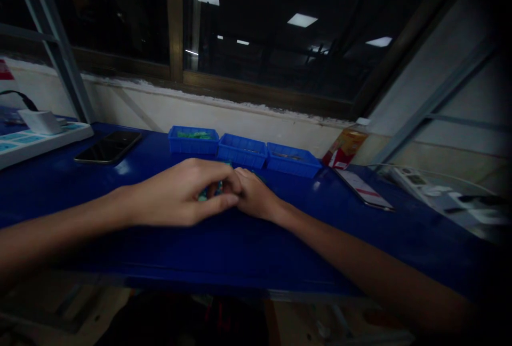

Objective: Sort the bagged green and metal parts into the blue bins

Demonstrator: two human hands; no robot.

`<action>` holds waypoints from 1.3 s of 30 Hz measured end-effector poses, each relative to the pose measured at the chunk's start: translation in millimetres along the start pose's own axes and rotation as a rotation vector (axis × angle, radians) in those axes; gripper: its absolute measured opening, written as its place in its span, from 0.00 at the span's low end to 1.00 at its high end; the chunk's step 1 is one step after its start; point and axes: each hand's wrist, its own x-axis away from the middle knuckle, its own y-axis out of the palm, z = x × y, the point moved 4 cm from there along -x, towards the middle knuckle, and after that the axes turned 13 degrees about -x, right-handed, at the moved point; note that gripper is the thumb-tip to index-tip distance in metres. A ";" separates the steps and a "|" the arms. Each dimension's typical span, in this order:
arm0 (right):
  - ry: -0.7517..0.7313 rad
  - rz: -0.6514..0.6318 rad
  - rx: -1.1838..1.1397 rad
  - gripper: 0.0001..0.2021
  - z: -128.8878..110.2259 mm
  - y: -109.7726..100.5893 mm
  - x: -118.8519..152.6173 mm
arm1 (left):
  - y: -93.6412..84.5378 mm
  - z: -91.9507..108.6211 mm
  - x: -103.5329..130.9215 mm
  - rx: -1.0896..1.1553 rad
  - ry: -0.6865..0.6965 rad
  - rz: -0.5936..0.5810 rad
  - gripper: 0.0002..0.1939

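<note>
Blue tabletop [180, 258]: stretching below a dark window [276, 47], bearing three blue bins [242, 158] on the far side
Left hand [176, 191]: curling loosely around green pieces [203, 195]
Right hand [254, 194]: touching the left, hiding its grip
Green pieces: showing between hands, nearer than the bins

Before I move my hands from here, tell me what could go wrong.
The small teal pieces show only partly between your left hand and right hand, so one might slip out unnoticed. The blue bins sit just beyond your hands; a forward bump could jog them and perhaps spill the green pieces. The phone on the right lies beyond your right forearm, where an outward sweep might knock it.
</note>
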 end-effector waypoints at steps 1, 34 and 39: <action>-0.003 0.009 0.005 0.13 0.5 -0.5 -0.9 | 1.8 -14.0 -16.9 -0.005 -0.001 -0.017 0.16; 0.147 0.070 -0.146 0.11 12.8 -9.3 -3.6 | 43.7 -62.7 -60.1 -0.145 0.094 -0.099 0.14; 0.199 0.126 -0.234 0.11 19.8 -12.9 -5.8 | 44.4 -63.0 -59.9 -0.154 0.098 -0.111 0.14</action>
